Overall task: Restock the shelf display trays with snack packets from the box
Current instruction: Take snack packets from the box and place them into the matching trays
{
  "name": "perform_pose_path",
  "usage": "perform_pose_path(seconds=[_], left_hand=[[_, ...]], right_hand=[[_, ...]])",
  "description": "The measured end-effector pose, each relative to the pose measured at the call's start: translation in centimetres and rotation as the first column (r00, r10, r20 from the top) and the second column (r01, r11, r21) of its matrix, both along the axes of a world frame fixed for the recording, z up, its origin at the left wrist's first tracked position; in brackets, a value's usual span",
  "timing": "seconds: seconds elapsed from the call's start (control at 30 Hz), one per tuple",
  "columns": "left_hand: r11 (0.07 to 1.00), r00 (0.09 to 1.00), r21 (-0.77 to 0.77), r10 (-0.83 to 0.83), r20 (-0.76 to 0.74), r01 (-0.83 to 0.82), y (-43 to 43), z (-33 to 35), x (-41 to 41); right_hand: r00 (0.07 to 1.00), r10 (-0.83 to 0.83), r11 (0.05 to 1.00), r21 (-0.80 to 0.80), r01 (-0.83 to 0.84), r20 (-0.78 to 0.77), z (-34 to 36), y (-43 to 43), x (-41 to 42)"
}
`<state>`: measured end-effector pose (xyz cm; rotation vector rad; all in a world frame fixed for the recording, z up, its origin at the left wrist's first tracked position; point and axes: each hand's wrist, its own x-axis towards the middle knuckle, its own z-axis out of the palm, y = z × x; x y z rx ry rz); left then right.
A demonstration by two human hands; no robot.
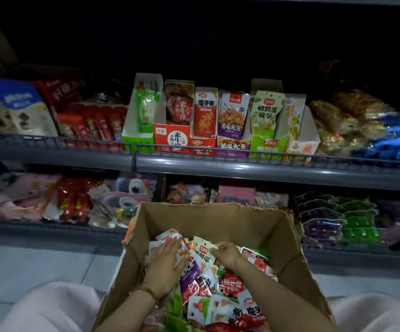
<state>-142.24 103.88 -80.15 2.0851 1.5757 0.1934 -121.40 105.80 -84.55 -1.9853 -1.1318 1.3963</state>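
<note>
A cardboard box (218, 219) stands open in front of me on the floor, filled with several mixed snack packets (230, 283) in red, purple, white and green. My left hand (166, 262) lies flat on the packets at the box's left, fingers straight. My right hand (226, 254) pinches the edge of a pale green packet (203, 250) near the middle. On the upper shelf stand several display trays (172, 137), each holding upright packets; the green-fronted left tray (138, 137) holds few.
A grey wire shelf rail (218, 161) runs across below the trays. Bagged goods fill the shelf to both sides, and the lower shelf (74, 202) behind the box holds more snacks. My knees in pale trousers (50, 307) flank the box. Grey floor tiles lie at left.
</note>
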Motion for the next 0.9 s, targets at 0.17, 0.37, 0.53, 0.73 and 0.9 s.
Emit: perform_pose_path(seconds=[0.17,0.37,0.53,0.73,0.9], left_hand=[[1.0,0.987,-0.009,0.029,0.156,-0.028,0.3,0.3,-0.1],[0.987,0.891,-0.158,0.097,0.443,-0.029,1.3,3.8,0.9],[0.945,0.698,-0.26,0.049,0.714,0.199,1.7,8.8,4.0],[0.961,0.592,-0.154,-0.014,0.805,0.232,3.1,14.2,6.4],[0.965,0.588,-0.083,-0.082,0.805,0.248,5.6,17.5,8.2]], right_hand=[[0.998,0.068,0.987,0.146,-0.066,-0.009,2.8,-0.8,-0.7],[0.969,0.125,0.93,0.365,-0.039,-0.213,11.7,-0.9,2.1],[0.942,0.105,0.871,0.486,0.068,-0.32,18.6,-0.2,3.9],[0.924,0.118,0.887,0.456,0.067,-0.365,23.7,1.1,6.4],[0.949,0.199,0.828,0.56,-0.031,-0.243,27.0,2.4,8.4]])
